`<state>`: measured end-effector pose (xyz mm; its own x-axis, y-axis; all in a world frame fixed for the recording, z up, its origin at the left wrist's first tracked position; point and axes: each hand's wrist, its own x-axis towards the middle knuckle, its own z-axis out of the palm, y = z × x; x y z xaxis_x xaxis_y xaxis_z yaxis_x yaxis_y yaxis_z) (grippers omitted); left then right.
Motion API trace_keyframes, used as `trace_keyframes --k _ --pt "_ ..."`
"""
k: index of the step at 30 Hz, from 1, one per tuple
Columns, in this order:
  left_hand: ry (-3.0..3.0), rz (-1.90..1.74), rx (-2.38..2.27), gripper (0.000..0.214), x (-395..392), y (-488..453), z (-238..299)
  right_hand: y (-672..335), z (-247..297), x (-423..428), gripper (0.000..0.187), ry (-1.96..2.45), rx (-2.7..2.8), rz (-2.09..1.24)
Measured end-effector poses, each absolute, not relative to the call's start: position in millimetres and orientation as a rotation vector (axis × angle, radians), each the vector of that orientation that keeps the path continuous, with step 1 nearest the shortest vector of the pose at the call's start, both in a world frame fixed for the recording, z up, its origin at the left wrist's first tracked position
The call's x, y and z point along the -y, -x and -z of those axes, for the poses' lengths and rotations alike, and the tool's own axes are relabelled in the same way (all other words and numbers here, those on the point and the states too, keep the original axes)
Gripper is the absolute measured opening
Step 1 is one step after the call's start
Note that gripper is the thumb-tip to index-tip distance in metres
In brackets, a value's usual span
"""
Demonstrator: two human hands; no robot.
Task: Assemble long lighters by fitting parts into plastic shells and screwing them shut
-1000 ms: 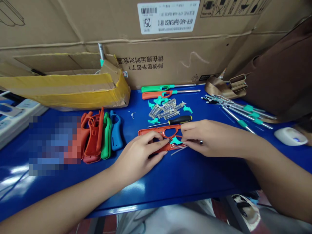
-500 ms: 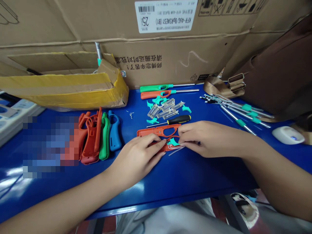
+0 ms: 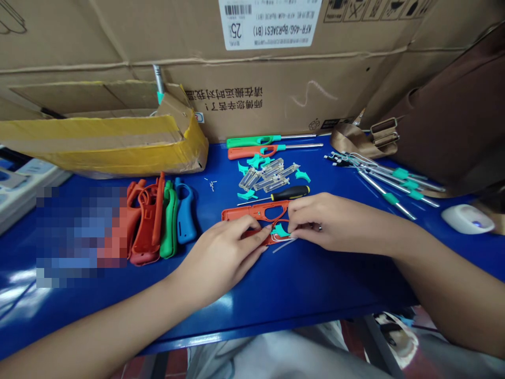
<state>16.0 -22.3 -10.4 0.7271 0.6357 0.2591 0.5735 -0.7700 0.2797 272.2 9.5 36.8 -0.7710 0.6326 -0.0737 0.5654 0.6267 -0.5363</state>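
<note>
My left hand [image 3: 224, 252] is closed over the left part of an orange lighter shell half [image 3: 271, 240], pressing it with thumb and fingers on the blue table. In this shell sits a teal trigger [image 3: 281, 230], with thin white wires [image 3: 284, 238] running beside it. My right hand [image 3: 327, 221] pinches at the trigger's right edge; its fingertips partly cover the contact. Just behind lies the matching orange shell half [image 3: 241, 213], touching or very near my right knuckles. A black and yellow screwdriver [image 3: 291, 193] lies behind that one.
Clear fuel tanks [image 3: 272, 176] and loose teal triggers [image 3: 303, 176] lie farther back, below two assembled lighters [image 3: 252, 152]. Several coloured shells [image 3: 169, 221] stand at left near a yellow-taped box [image 3: 138, 147]. Metal lighter tubes [image 3: 390, 197] and a white device [image 3: 467, 218] are at right.
The view has shifted very slightly. Both hands stay almost in place at the orange shell half, with only small movement of the right fingers.
</note>
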Motion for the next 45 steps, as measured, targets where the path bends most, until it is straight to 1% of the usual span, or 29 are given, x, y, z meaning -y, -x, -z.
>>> trace_keyframes --k 2,5,8,15,19,22,26,29,32,37,40,43,45 --pt "-2.768 -0.494 -0.973 0.031 22.7 -16.3 9.5 -271.8 -35.9 -10.6 0.021 1.027 2.675 -0.905" --pt "-2.789 -0.478 -0.970 0.031 23.7 -17.6 7.2 -270.9 -36.1 -11.1 0.013 1.091 2.643 -0.987" --pt "-2.810 -0.469 -0.958 0.032 25.1 -18.9 4.5 -270.0 -36.3 -10.6 0.009 1.126 2.654 -1.016" --pt "-2.829 -0.459 -0.950 0.034 27.1 -21.7 1.7 -269.2 -34.9 -10.9 0.015 1.043 2.705 -1.002" --pt "-2.871 -0.413 -0.969 0.035 27.8 -22.6 1.1 -268.7 -35.2 -9.3 0.007 1.132 2.649 -1.001" --pt "-2.856 -0.423 -0.973 0.035 27.8 -21.9 1.6 -269.2 -34.9 -7.9 0.015 1.190 2.606 -1.002" --pt "-2.826 -0.462 -0.971 0.033 27.6 -20.8 3.3 -270.0 -34.7 -8.4 0.011 1.103 2.668 -0.977" --pt "-2.816 -0.473 -0.982 0.033 28.2 -20.7 3.7 -269.2 -35.6 -8.7 0.014 1.069 2.705 -0.976" --pt "-2.817 -0.476 -0.985 0.033 28.9 -21.2 3.3 -267.2 -36.8 -6.7 0.015 1.119 2.728 -0.962" --pt "-2.814 -0.471 -0.954 0.033 28.2 -21.0 4.1 -264.3 -35.2 -3.3 0.010 1.282 2.632 -0.994" --pt "-2.807 -0.466 -0.964 0.033 26.9 -19.7 5.5 -263.7 -31.9 -4.4 0.015 1.296 2.574 -0.963" --pt "-2.813 -0.446 -0.990 0.037 26.0 -17.7 5.9 -263.7 -31.5 -6.7 0.011 1.250 2.557 -0.894" --pt "-2.825 -0.422 -0.993 0.038 25.9 -16.1 5.5 -264.6 -33.9 -7.8 0.017 1.202 2.553 -0.885"
